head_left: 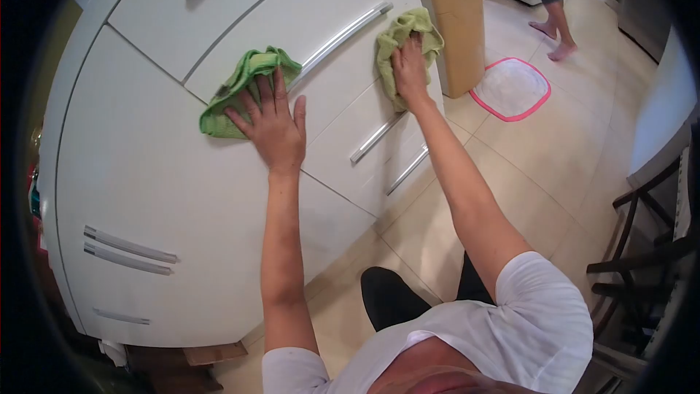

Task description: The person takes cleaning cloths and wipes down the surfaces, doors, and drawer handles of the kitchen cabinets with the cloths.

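My left hand lies with fingers spread and stretched out, pressing a bright green cloth against the front of a white drawer cabinet. Its thumb stands apart, off the cloth. Farther right, my right hand has its fingers sunk into a bunched yellow-green cloth, which touches the cabinet front near its right edge; some fingertips are hidden in the folds. A long silver handle runs between the two cloths.
Beside the cabinet stands a tall cardboard box. A white mat with a pink rim lies on the tiled floor. Another person's bare legs show at the back. Dark chairs stand at the right.
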A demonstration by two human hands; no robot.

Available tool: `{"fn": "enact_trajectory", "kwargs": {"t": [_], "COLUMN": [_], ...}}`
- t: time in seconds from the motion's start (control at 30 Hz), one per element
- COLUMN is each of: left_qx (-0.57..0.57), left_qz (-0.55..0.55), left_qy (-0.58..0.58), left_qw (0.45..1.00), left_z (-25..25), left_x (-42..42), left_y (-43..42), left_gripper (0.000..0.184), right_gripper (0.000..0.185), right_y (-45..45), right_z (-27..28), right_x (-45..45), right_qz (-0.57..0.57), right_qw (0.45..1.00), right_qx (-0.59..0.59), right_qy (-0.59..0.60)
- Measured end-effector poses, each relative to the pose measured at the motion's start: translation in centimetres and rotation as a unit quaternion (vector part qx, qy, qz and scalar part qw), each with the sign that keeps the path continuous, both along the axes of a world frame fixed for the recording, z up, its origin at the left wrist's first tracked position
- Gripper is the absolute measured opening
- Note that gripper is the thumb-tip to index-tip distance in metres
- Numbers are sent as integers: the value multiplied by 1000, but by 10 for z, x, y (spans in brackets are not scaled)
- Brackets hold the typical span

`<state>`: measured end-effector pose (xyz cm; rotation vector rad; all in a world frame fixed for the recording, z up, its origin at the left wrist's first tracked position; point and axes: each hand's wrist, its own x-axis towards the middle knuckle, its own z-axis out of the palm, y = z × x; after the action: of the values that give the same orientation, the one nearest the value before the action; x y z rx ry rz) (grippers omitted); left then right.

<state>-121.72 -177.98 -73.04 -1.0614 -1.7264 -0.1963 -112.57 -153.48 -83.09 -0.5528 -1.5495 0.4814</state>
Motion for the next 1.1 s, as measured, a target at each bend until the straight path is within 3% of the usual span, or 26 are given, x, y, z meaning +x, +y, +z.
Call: {"fn": "enact_trajectory", "kwargs": {"t": [0.1,0.17,0.23,0.33,0.4,0.47,0.63,0.7,0.77,0.8,0.83,0.87,0.97,1.0,1.1], "left_qx": [34,53,59,42,31,39,0,-15,-8,-23,-41,13,-12,-44,-25], "left_qz": [-47,-35,-31,-13,37,57,128,103,80,108,139,89,87,89,67], "left_qy": [-23,-20,-16,-12,-12,-29,-74,-51,-44,-84,-124,-68,-114,-164,-133], "left_qw": [998,998,998,999,999,997,989,993,996,990,982,994,990,981,989], "left_z": [-18,-24,-26,-25,-22,-24,-66,-86,-98,-101,-102,-100,-91,-92,-93], "left_x": [-1,2,3,-1,-2,-3,0,-8,-8,-7,-5,-2,8,6,3], "left_y": [12,16,19,9,-8,-25,-46,-48,-48,-47,-46,-43,-48,-52,-53], "left_gripper": [67,68,69,69,68,67,61,58,53,52,50,40,34,41,37], "right_gripper": [35,31,28,29,31,53,58,60,52,46,43,40,37,35,32], "right_y": [-53,-121,-165,-110,-79,-40,-47,-78,-120,-137,-149,-153,-150,-150,-152], "right_z": [-14,-23,-36,-89,-79,-95,-100,-125,-129,-124,-123,-118,-99,-96,-90], "right_x": [-36,-34,-8,-7,19,30,14,-8,-2,7,15,20,38,40,39], "right_qz": [-44,32,131,197,126,48,-1,-63,29,57,50,47,81,77,68], "right_qw": [999,973,897,902,920,969,980,978,979,963,960,954,947,944,941], "right_qx": [-6,8,142,268,121,20,-111,-48,-47,-38,0,38,52,55,51], "right_qy": [-9,-231,-398,-276,-350,-241,-163,-193,-195,-259,-277,-295,-308,-315,-327]}}
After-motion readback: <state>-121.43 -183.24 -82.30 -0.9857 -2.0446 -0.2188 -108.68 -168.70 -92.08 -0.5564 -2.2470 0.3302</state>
